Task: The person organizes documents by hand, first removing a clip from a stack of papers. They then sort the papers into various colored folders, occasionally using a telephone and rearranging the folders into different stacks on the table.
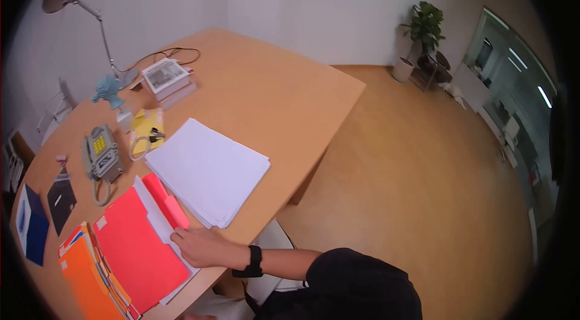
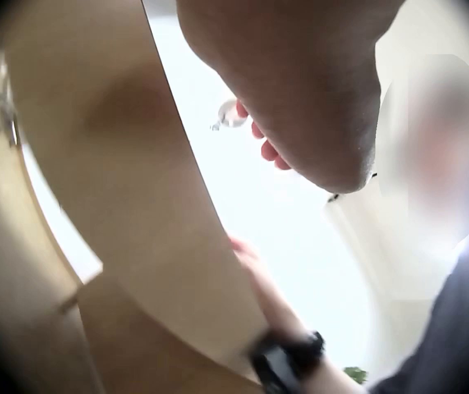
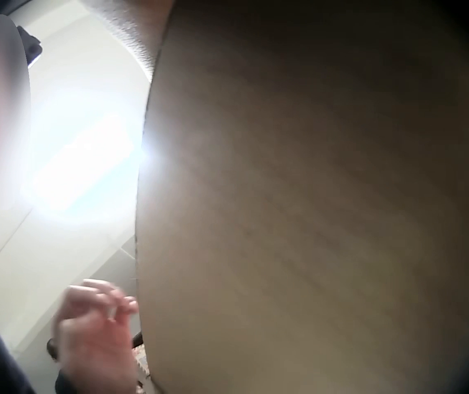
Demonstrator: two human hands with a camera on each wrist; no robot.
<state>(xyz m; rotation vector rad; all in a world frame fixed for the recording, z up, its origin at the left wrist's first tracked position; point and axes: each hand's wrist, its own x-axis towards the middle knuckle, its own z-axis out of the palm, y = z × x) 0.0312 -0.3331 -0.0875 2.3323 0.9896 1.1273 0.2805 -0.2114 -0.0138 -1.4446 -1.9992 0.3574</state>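
My right hand [image 1: 196, 247], with a black watch [image 1: 255, 261] on its wrist, pinches the edge of the white paper [image 1: 158, 221] that sticks out of a red folder [image 1: 136, 247]. A red back flap [image 1: 166, 202] shows beyond that paper. In the left wrist view the right hand [image 2: 255, 267] shows at the table edge. My left hand [image 3: 95, 336] is off the table, below its front edge, with loosely curled fingers and nothing in them. Only a sliver of it shows at the bottom of the head view. Beside the red folder lies an orange folder [image 1: 90, 284] with several papers.
A stack of white paper [image 1: 208, 169] lies beyond the folders. Further back are a telephone [image 1: 103, 154], keys [image 1: 156, 134] on a yellow envelope [image 1: 148, 123], a blue bust [image 1: 109, 91], a framed picture [image 1: 166, 75] and a desk lamp [image 1: 96, 15]. A dark blue folder [image 1: 37, 235] lies far left.
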